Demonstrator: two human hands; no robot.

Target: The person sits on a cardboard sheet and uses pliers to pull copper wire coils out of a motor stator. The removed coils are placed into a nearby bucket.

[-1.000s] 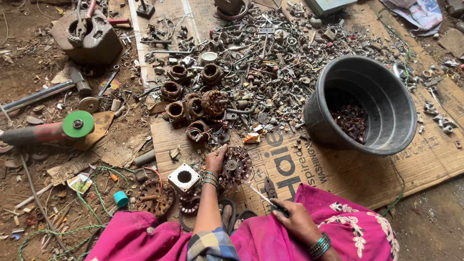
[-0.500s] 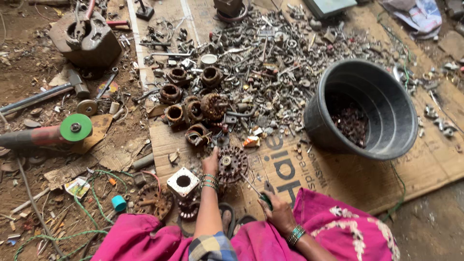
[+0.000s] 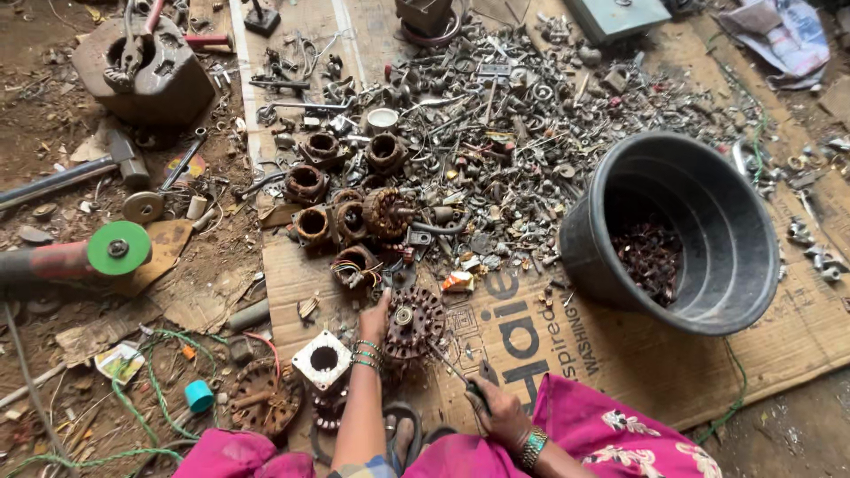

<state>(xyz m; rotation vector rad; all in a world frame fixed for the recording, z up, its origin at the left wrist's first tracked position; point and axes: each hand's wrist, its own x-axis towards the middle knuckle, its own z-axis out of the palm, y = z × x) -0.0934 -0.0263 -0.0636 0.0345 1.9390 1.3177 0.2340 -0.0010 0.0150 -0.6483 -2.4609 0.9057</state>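
My left hand [image 3: 376,316] grips the edge of a rusty round motor rotor [image 3: 414,321] lying on the cardboard [image 3: 620,354] in front of me. My right hand [image 3: 498,411] is closed around the handle of a thin metal tool [image 3: 453,367], likely a screwdriver, whose tip points toward the rotor. Several copper-wound motor stators [image 3: 345,217] lie just beyond the rotor. A white square motor housing [image 3: 323,358] sits left of my left arm.
A black bucket [image 3: 708,292] holding dark scrap stands to the right. A wide heap of nuts, bolts and metal scrap [image 3: 505,115] covers the far cardboard. An angle grinder with green disc [image 3: 118,249], a hammer [image 3: 80,173] and a metal casing [image 3: 146,71] lie at the left.
My right hand has drawn back toward my lap with the tool. My left hand stays on the rotor.
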